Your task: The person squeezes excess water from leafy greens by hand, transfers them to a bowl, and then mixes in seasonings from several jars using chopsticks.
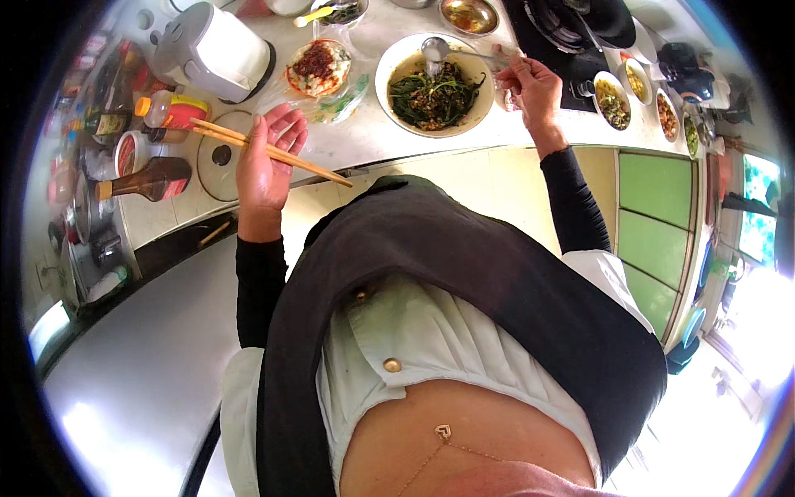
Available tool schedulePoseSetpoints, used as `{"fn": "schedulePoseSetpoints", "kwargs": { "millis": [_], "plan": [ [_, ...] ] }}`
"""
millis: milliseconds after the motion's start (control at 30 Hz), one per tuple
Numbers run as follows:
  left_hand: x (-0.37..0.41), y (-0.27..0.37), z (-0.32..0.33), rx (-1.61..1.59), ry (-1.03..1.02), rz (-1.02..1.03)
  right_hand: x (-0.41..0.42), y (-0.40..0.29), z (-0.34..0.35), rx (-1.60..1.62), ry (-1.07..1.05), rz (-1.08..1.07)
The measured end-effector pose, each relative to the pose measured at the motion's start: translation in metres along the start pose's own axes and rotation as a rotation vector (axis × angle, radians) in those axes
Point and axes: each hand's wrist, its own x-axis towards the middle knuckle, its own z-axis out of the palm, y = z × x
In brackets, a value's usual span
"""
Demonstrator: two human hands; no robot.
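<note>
My left hand (270, 161) is turned palm up, with a pair of wooden chopsticks (310, 166) held under the thumb. Over a large white bowl (384, 81), my right hand (535, 84) grips the handle of a metal spoon (435, 48). White grains seem to fall from the spoon's tip. Dark cooked greens (435, 99) with brown chopped bits fill the bowl. Left of it stands a small bowl of white chopped food topped with red chili paste (317, 62), on a clear plastic bag (348, 102).
A white electric kettle (217, 56), a glass lid (214, 177) and a brown sauce bottle (152, 179) occupy the counter's left. Upper right are a metal bowl of oily liquid (470, 15), a black wok (596, 28) on the cooktop, and several small bowls of chopped ingredients (612, 102).
</note>
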Motion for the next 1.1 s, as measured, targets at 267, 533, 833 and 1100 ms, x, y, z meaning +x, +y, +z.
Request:
{"fn": "schedulePoseSetpoints", "kwargs": {
  "millis": [267, 533, 833, 1100],
  "plan": [
    [0.000, -0.006, 0.017, 0.015, -0.115, -0.019, -0.015, 0.000, -0.012, 0.036, 0.080, -0.078],
    [-0.004, -0.012, 0.023, 0.026, -0.122, -0.045, -0.030, -0.011, -0.023, -0.101, 0.172, -0.148],
    [0.003, -0.020, 0.033, 0.042, -0.211, -0.090, -0.038, 0.006, -0.014, -0.055, 0.192, -0.152],
    [0.016, -0.033, 0.041, 0.024, -0.239, -0.122, -0.047, -0.007, -0.030, -0.175, 0.186, -0.235]
  ]
}}
